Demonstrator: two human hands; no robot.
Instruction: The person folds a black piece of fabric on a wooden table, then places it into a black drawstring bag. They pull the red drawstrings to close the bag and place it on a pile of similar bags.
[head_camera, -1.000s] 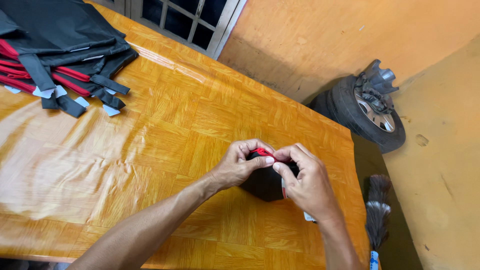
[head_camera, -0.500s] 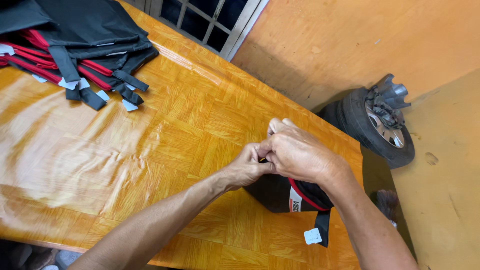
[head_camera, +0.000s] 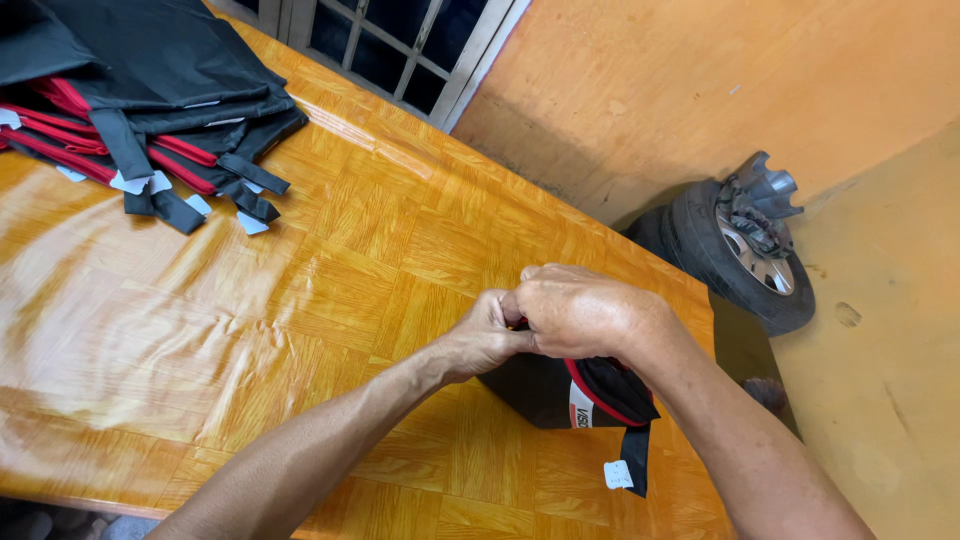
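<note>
Both hands, the left hand (head_camera: 487, 335) and the right hand (head_camera: 578, 312), meet with fingers closed on a folded black fabric bag (head_camera: 560, 390) with red trim, resting on the glossy wooden table (head_camera: 300, 300) near its right end.

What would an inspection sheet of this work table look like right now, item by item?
Surface: glossy orange wood-pattern table, creased covering, light glare.
Job's things: one black fabric piece with red trim under both hands, near the table's right edge; its strap with a white tag hangs down.
Clutter: stack of black and red fabric pieces with tagged straps at the far left corner.
Hands: left hand and right hand pressed together, both gripping the top of the piece.
Cables: nothing seen.
Surroundings: orange wall, barred window, a wheel with tyre leaning on the floor by the wall.
</note>
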